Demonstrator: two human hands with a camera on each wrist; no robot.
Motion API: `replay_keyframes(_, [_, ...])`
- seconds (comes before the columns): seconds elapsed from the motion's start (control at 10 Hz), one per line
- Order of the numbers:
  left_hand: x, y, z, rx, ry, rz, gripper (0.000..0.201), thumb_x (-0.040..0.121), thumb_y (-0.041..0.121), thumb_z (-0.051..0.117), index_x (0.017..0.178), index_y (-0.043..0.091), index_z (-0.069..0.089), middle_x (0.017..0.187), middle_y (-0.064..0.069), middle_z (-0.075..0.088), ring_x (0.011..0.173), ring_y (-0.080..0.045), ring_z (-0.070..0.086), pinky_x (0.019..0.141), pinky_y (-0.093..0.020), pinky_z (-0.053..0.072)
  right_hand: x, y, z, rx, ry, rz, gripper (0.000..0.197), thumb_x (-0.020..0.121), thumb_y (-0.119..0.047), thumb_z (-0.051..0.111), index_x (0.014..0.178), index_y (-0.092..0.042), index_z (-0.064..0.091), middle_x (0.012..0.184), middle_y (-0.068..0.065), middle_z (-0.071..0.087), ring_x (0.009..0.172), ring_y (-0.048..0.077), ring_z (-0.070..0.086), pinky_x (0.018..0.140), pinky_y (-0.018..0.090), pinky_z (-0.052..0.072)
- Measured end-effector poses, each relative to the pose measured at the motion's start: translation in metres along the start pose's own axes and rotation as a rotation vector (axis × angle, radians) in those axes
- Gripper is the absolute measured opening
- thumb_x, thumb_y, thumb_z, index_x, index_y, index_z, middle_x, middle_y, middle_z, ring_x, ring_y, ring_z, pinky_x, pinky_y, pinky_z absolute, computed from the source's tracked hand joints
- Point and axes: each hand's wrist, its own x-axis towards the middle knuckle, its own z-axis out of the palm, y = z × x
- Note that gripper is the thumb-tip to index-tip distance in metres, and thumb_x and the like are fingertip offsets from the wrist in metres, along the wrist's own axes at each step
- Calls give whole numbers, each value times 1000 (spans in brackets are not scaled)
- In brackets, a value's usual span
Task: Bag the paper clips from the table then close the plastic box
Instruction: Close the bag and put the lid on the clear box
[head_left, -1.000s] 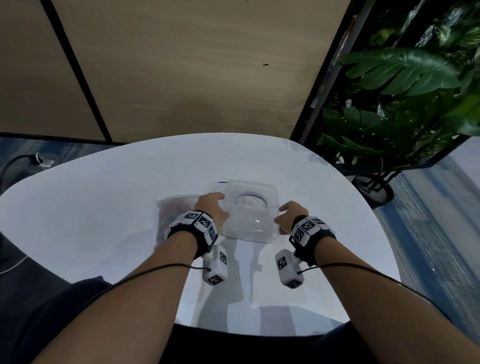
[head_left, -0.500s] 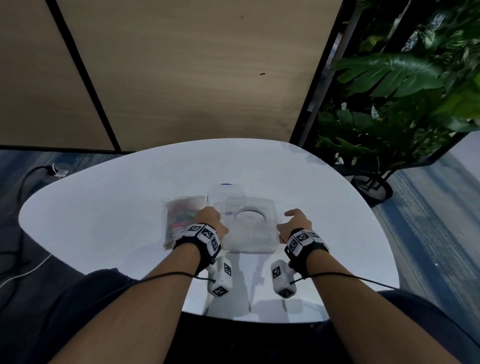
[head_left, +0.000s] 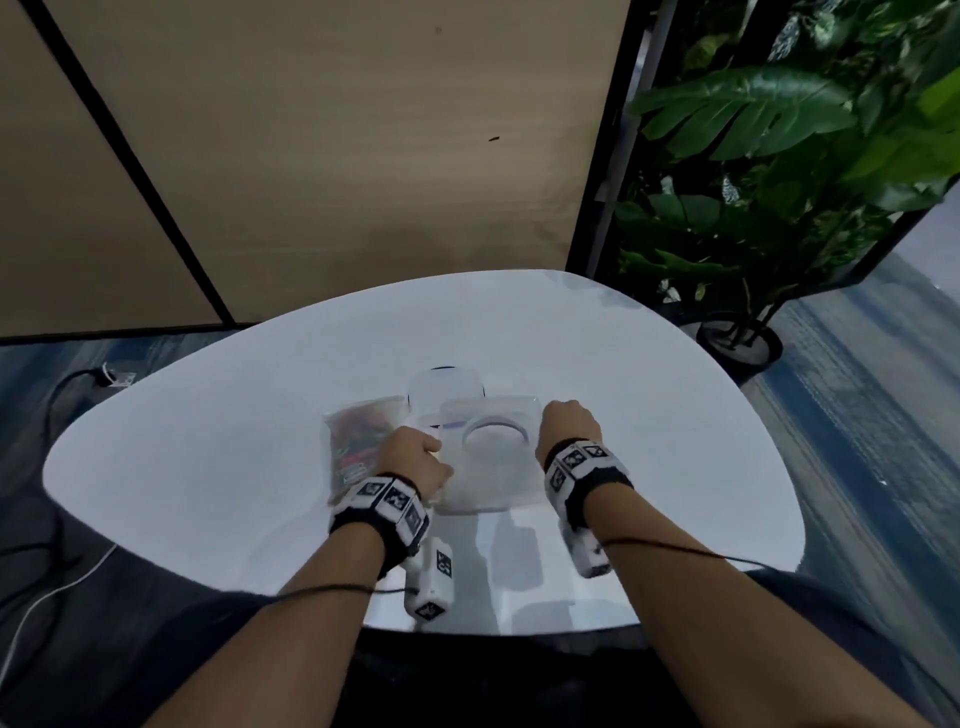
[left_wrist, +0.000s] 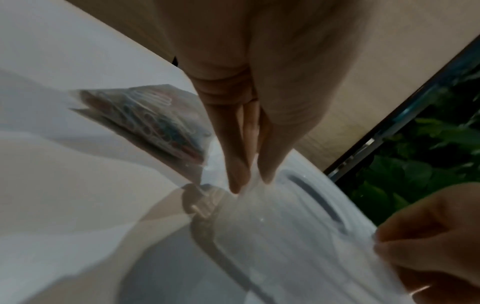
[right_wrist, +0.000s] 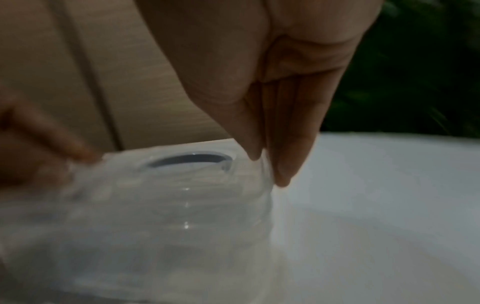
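Hands meet on the clear plastic box (head_left: 491, 457) at the middle of the white counter (head_left: 208, 457). I see my left hand (head_left: 415, 460) pinching the box's left edge, its fingers (left_wrist: 235, 164) pressed together on the rim. My right hand (head_left: 569, 423) pinches the right edge the same way, fingers (right_wrist: 285, 148) clamped on the rim. A round recess marks the box's top. Just left of the box lies a clear bag (head_left: 363, 436) filled with coloured paper clips (left_wrist: 155, 121). A leafy plant (head_left: 779, 156) stands beyond the counter's right side.
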Motion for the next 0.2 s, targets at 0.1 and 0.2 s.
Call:
replay_keyframes(0.1, [24, -2, 1, 110, -19, 1, 33, 73, 13, 82, 105, 9, 72, 99, -9, 75, 91, -22, 71, 89, -30, 57, 22, -7, -10, -259, -106, -74, 19, 88, -10, 57, 105, -8, 64, 107, 8, 65, 105, 25, 64, 75, 29, 47])
replay_keyframes(0.2, [35, 18, -15, 269, 3, 20, 8, 82, 25, 75, 82, 17, 72, 92, 0, 74, 78, -14, 65, 73, -22, 52, 62, -20, -53, -203, -239, 7, 12, 84, -18, 63, 80, -8, 60, 86, 6, 59, 86, 27, 62, 68, 31, 48])
